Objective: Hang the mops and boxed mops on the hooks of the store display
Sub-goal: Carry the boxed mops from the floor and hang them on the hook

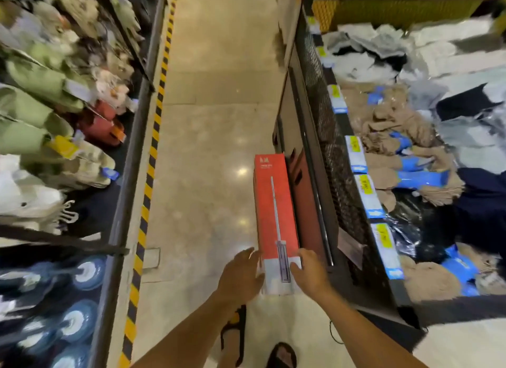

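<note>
A long red and white boxed mop (275, 211) stands on end in the aisle, with a picture of a mop printed on its face. My left hand (241, 274) holds its near left edge, fingers curled onto the side. On the box's near right edge my right hand (310, 271) grips with its fingers over the front. Another red box (304, 181) leans right behind it against the black mesh display (328, 137). Beige mop heads with blue fittings (405, 159) hang on the right display.
On the left a rack (128, 159) holds cloth goods, slippers and blue round mop heads, edged by a yellow and black floor stripe (153, 148). Yellow price tags (364, 186) line the right display. The tiled aisle (208, 137) runs ahead. My sandalled feet (282, 354) are below.
</note>
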The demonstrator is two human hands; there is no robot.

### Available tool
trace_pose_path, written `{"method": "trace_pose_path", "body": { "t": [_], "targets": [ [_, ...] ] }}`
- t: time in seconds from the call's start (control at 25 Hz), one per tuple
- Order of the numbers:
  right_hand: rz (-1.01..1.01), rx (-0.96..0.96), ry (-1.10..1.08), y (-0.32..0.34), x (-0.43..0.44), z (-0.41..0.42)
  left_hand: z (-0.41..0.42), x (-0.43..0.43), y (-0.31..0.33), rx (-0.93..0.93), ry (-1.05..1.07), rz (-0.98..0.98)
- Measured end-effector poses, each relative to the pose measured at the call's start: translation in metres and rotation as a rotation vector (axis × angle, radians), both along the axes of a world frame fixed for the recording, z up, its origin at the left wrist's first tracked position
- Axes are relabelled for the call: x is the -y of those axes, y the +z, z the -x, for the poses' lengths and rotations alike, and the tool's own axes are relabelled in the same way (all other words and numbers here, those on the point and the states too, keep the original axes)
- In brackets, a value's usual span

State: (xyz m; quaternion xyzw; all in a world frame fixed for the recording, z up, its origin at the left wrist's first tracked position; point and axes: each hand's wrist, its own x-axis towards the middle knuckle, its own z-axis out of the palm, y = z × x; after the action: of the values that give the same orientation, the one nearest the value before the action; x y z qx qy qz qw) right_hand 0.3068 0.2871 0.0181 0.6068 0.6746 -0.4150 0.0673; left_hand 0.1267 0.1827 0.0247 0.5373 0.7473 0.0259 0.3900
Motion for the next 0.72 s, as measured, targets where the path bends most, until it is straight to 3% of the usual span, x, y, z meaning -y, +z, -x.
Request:
{"method": "trace_pose_path", "body": {
  "t": [0.36, 0.72],
  "targets": [
    [0.111, -0.047, -0.224, -0.192, -0.071, 0.026, 0.037, -0.108, -0.146, 0.269, 0.183, 0.221],
    [0.19, 0.004, -0.454, -0.256, -0.082, 0.025, 0.015, -0.149, -0.288, 0.562, 0.624, 0.307]
  ]
}}
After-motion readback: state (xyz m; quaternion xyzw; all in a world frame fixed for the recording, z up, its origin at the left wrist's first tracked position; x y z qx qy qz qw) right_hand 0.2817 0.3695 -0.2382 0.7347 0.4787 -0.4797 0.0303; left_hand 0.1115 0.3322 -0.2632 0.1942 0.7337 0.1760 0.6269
